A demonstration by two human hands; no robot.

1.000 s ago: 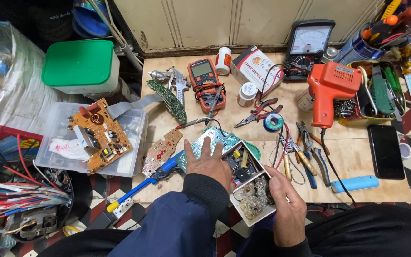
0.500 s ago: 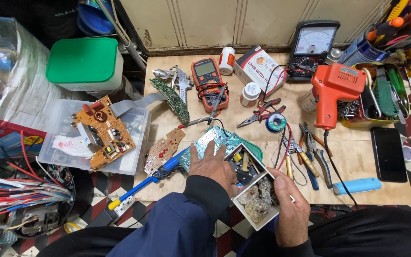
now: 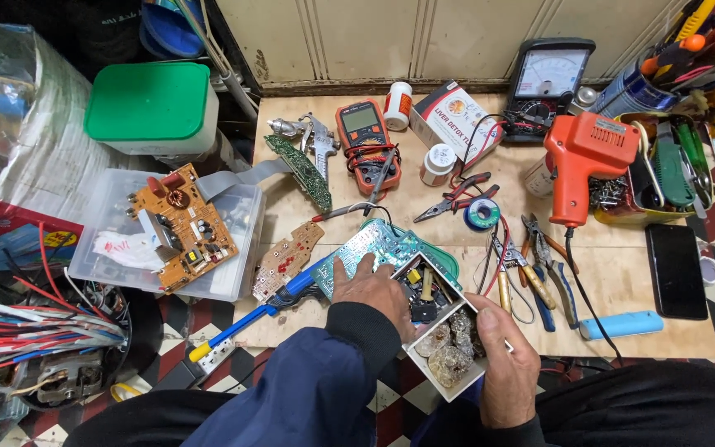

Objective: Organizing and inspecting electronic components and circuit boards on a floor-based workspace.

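My left hand [image 3: 366, 290] rests palm-down on a teal circuit board [image 3: 382, 247] near the table's front edge, fingers spread over it. My right hand [image 3: 502, 360] grips the near corner of a small white box [image 3: 450, 385] filled with brownish lumps and small dark parts. The box sits just right of the left hand. A blue-handled soldering iron [image 3: 291, 290] with a yellow end lies under the left wrist, pointing toward the lower left.
On the wooden table [image 3: 622, 290] lie an orange soldering gun [image 3: 577, 161], a red multimeter [image 3: 366, 132], an analog meter [image 3: 549, 79], pliers [image 3: 457, 194], a black phone [image 3: 676, 269], a blue tube [image 3: 622, 324]. At left: a clear bin holding an orange board [image 3: 179, 228], a green-lidded tub [image 3: 151, 103], wire bundles [image 3: 35, 331].
The view has shifted slightly. My left hand has moved a little right on the teal board, and my right hand has closed in on the white box's corner.
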